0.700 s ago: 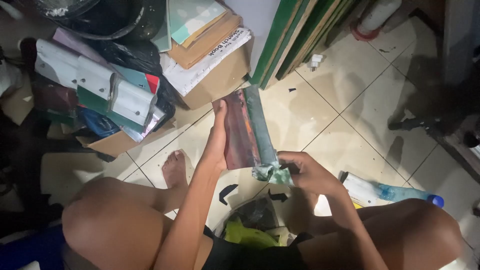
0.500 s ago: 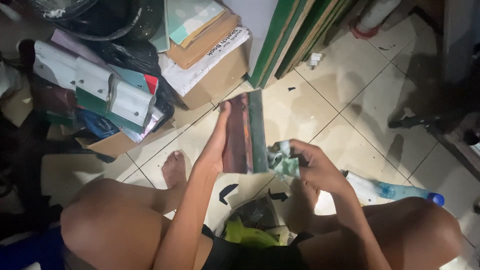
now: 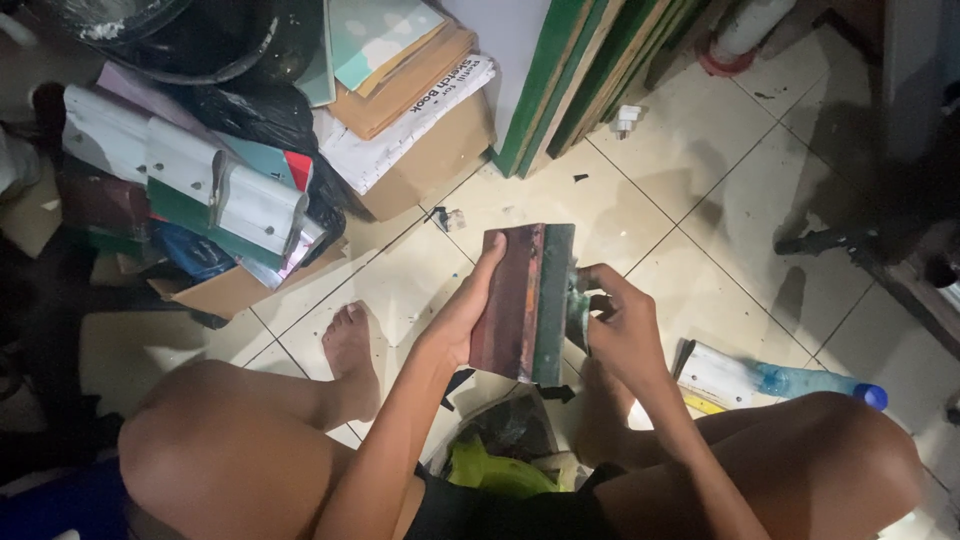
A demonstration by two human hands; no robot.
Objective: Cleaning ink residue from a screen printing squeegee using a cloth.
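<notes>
My left hand (image 3: pixel 462 312) holds a flat squeegee-like tool (image 3: pixel 522 300) with a dark reddish-brown wooden body and a green blade along its right edge, upright above the tiled floor. My right hand (image 3: pixel 615 320) is closed on a small greenish rag (image 3: pixel 578 298) and presses it against the green blade's right side. I sit on the floor with both knees raised and my bare left foot (image 3: pixel 352 355) flat on the tiles.
A pile of white-handled squeegees (image 3: pixel 190 175), cardboard boxes and papers (image 3: pixel 410 95) lies at the left. Green framed boards (image 3: pixel 580 70) lean at the back. A plastic bottle (image 3: pixel 780 380) lies by my right knee. A dark bag with yellow-green cloth (image 3: pixel 500 465) sits between my legs.
My right hand with the rag slid up along the green blade from its lower end to the middle. The tool tilted slightly toward upright in my left hand.
</notes>
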